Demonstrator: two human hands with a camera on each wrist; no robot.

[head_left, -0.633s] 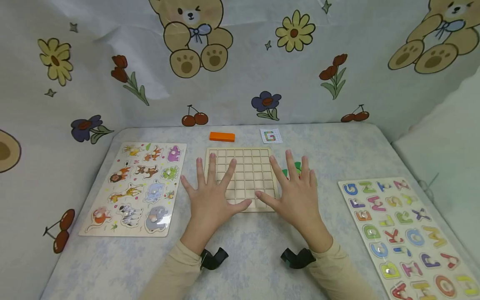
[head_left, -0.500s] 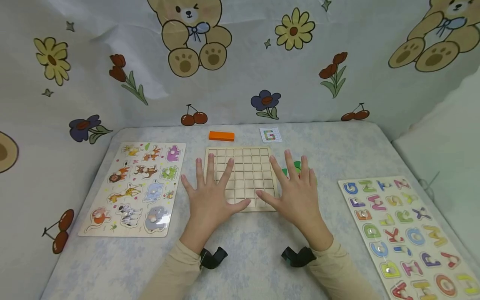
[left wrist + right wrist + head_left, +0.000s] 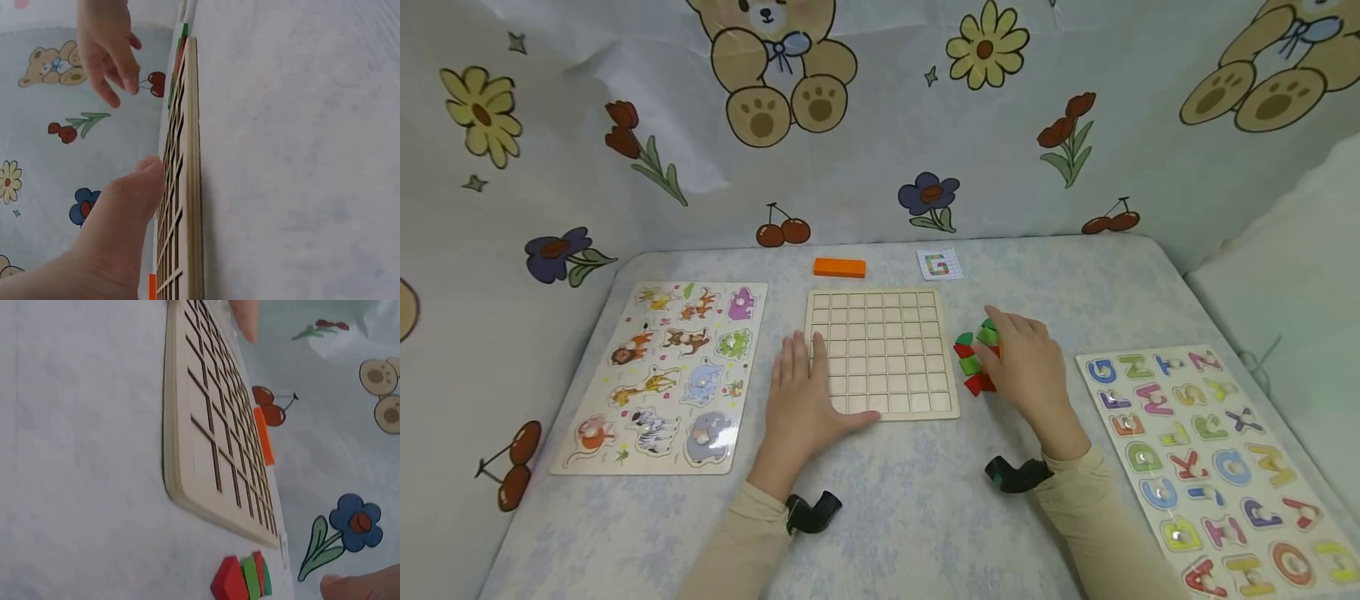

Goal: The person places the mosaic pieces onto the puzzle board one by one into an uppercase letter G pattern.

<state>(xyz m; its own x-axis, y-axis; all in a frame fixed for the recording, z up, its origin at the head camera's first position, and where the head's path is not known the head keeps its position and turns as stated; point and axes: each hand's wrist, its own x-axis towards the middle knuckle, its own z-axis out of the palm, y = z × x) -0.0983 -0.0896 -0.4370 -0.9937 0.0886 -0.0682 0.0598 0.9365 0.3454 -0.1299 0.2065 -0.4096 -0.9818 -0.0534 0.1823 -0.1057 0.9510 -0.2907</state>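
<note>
A wooden grid board [image 3: 887, 354] lies in the middle of the table. My left hand [image 3: 801, 408] is at its near left corner, fingers straight along the left side and thumb stretched along the front edge. In the left wrist view the thumb [image 3: 122, 215] reaches the board's edge. My right hand [image 3: 1030, 367] hovers over a small pile of red and green blocks [image 3: 972, 365] right of the board, covering part of it. From the left wrist view, the right hand's fingers [image 3: 115, 62] bend loosely downward above the blocks, holding nothing. Several blocks [image 3: 240, 578] show in the right wrist view.
An orange bar [image 3: 839, 267] and a small card with a coloured G [image 3: 939, 264] lie behind the board. At the left is an animal puzzle board [image 3: 662, 379], at the right a letter puzzle board [image 3: 1213, 467]. A patterned cloth [image 3: 850, 192] hangs behind the table.
My right hand has moved right, from the board's edge to over the blocks. My left hand has drawn its spread fingers together and shifted to the board's left side. The head view has tilted slightly.
</note>
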